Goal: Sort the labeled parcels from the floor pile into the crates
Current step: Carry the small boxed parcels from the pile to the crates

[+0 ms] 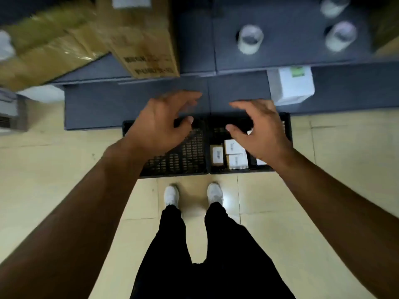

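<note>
Two black mesh crates stand side by side on the tiled floor in front of my feet. The left crate [183, 156] shows only bare mesh. The right crate [285, 124] holds several small labeled parcels [234, 155], white and brown. My left hand [159, 124] hovers over the left crate, fingers spread and curled, holding nothing. Above the right crate my right hand [259, 130] floats the same way, also holding nothing and hiding part of the parcels. The hands are a short gap apart. No floor pile is in view.
A dark grey table [280, 46] runs behind the crates, bearing cardboard boxes [142, 39] at left and tape rolls [250, 39] at right. A white box [291, 85] sits under its right part. My white shoes [171, 196] stand just before the crates.
</note>
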Motion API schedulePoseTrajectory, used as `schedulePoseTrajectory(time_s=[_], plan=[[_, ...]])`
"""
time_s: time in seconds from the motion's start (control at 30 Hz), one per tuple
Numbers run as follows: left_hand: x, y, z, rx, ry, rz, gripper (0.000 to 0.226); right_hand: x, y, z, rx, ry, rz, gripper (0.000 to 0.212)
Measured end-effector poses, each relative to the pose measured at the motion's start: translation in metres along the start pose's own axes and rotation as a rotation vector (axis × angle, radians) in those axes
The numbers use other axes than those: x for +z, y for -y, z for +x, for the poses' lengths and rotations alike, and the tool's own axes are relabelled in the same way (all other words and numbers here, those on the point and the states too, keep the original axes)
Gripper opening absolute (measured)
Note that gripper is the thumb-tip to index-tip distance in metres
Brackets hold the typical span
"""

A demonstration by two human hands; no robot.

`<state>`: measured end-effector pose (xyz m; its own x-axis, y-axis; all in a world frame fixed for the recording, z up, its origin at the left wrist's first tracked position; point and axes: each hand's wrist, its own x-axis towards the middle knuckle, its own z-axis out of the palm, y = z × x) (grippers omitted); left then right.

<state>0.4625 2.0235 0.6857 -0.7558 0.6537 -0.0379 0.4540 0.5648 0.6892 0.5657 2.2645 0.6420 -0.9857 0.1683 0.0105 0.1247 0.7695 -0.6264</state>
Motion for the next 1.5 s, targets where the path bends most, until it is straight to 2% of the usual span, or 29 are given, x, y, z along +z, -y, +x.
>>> schedulePoseTrajectory(time_s=[0.13, 0.27, 0.53, 0.7, 0.9, 1.13, 1.3, 1.5], plan=[[-0.094, -0.042, -0.068, -0.002, -0.211, 0.029, 0.047, -0.031, 0.111, 0.015, -0.182, 0.063, 0.132, 0.049], [-0.181, -0.051, -0.148, -0.034, -0.376, 0.127, 0.044, -0.023, 0.229, 0.020, -0.353, 0.161, 0.257, 0.051], [-0.311, -0.023, -0.361, -0.193, -0.675, 0.196, 0.038, 0.040, 0.478, -0.026, -0.722, 0.227, 0.298, 0.043], [-0.364, 0.008, -0.485, -0.280, -0.838, 0.220, 0.038, 0.093, 0.601, -0.071, -0.892, 0.283, 0.298, 0.047], [-0.406, 0.032, -0.585, -0.350, -0.968, 0.210, 0.036, 0.140, 0.704, -0.104, -0.998, 0.370, 0.287, 0.055], [-0.438, 0.086, -0.643, -0.401, -1.126, 0.176, 0.038, 0.198, 0.785, -0.105, -1.110, 0.467, 0.297, 0.070], [-0.477, 0.136, -0.665, -0.487, -1.152, 0.170, 0.040, 0.253, 0.846, -0.074, -1.154, 0.514, 0.333, 0.069], [-0.560, 0.214, -0.671, -0.562, -1.210, 0.129, 0.040, 0.339, 0.936, -0.017, -1.183, 0.579, 0.373, 0.060]])
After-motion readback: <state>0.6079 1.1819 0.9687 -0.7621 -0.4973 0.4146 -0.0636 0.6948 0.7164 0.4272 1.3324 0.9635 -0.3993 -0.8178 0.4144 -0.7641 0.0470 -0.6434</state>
